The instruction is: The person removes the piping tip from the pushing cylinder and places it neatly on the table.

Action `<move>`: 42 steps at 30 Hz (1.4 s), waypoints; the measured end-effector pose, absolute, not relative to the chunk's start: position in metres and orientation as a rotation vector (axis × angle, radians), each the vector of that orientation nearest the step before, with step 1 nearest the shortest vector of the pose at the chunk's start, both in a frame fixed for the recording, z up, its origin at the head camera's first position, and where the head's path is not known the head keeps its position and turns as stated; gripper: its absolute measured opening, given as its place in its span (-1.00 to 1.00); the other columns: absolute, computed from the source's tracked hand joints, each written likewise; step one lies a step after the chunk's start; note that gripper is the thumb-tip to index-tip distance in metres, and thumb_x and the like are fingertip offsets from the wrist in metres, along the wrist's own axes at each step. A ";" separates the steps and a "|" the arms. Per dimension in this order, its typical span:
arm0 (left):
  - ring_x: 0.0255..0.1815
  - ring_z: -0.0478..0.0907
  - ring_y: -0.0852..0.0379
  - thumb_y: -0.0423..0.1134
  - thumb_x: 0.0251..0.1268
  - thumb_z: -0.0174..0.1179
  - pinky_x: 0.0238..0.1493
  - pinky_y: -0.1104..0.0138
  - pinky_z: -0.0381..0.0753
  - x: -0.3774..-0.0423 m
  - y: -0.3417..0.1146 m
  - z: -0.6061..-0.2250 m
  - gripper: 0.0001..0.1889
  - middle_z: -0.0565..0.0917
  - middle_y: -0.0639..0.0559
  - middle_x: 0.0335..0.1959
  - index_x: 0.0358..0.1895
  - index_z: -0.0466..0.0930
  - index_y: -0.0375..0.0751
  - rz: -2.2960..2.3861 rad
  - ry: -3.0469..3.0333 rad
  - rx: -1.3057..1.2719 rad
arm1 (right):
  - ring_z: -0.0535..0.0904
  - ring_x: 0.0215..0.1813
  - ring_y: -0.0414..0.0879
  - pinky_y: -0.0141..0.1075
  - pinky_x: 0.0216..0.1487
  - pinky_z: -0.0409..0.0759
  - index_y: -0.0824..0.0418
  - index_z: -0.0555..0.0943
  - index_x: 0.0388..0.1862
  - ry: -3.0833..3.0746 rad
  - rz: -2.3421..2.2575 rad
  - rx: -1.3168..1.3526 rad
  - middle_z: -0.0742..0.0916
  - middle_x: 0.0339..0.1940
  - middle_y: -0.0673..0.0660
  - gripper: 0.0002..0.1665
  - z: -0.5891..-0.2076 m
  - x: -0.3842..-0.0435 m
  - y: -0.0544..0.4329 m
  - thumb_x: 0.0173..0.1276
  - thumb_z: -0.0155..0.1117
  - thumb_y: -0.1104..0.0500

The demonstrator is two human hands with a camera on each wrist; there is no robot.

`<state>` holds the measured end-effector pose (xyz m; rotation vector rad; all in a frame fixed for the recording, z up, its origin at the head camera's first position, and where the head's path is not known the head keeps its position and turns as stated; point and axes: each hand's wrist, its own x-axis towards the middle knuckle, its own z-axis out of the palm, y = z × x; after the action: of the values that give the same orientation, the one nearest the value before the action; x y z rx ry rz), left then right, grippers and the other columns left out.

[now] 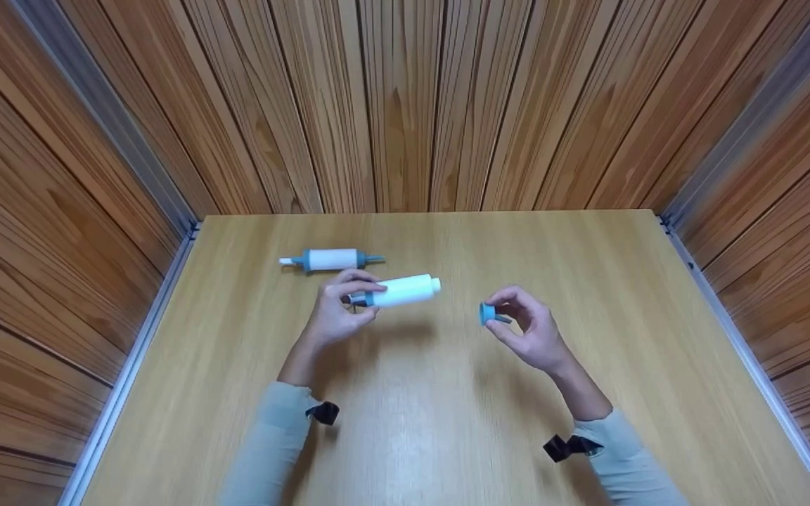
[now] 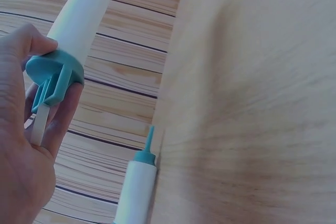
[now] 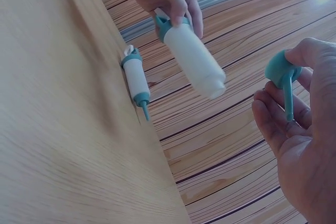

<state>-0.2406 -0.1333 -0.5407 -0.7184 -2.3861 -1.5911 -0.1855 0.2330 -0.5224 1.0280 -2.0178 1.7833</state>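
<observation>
My left hand [image 1: 335,316] holds an icing syringe by its teal handle end, above the table. Its white barrel [image 1: 408,289] points right and slightly up in the head view, with the narrower white neck bare. In the left wrist view, the thumb and fingers close round the teal collar [image 2: 55,66] beside a pale plunger end [image 2: 40,124]. Apart from it on the right, my right hand [image 1: 533,334] pinches a teal nozzle cap [image 3: 278,67] with a thin spout between thumb and fingers. The cap's wide opening faces left, towards the barrel's neck.
A second syringe [image 1: 332,259], white with teal ends and its nozzle fitted, lies on the wooden table [image 1: 405,422] behind my left hand. Wood-plank walls [image 1: 405,105] with grey metal corner rails rise behind and on both sides.
</observation>
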 end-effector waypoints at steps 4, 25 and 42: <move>0.21 0.72 -0.09 -0.49 0.28 0.53 0.04 0.35 0.68 -0.241 -0.136 -0.547 -0.66 0.80 -0.16 0.22 0.09 0.92 -0.16 -1.585 -2.410 -0.717 | 0.76 0.02 -0.09 -0.43 0.24 0.79 0.60 0.58 0.12 -2.017 1.785 1.030 0.76 0.01 0.06 -0.66 -0.523 -0.185 0.232 0.52 0.47 0.42; 0.41 0.67 -0.25 -0.53 0.34 0.45 0.51 -0.18 0.69 -0.254 -0.143 -0.574 -0.65 0.76 -0.21 0.27 0.14 0.91 -0.19 -1.579 -2.595 -0.685 | 0.75 0.05 -0.13 -0.45 0.22 0.77 0.63 0.57 0.11 -2.020 1.809 1.026 0.75 0.06 -0.08 -0.64 -0.526 -0.185 0.234 0.56 0.45 0.38; 0.43 0.68 -0.28 -0.46 0.37 0.46 0.57 -0.22 0.63 -0.258 -0.146 -0.582 -0.66 0.79 -0.22 0.29 0.16 0.91 -0.17 -1.569 -2.747 -0.667 | 0.75 0.03 -0.16 -0.45 0.23 0.77 0.63 0.57 0.11 -2.033 1.810 1.007 0.75 0.06 -0.10 -0.68 -0.525 -0.183 0.235 0.50 0.44 0.47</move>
<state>-0.2583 -0.1460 -0.5818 -0.6665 -2.7469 -1.5693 -0.1835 0.2346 -0.5248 1.0072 -2.0325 1.8099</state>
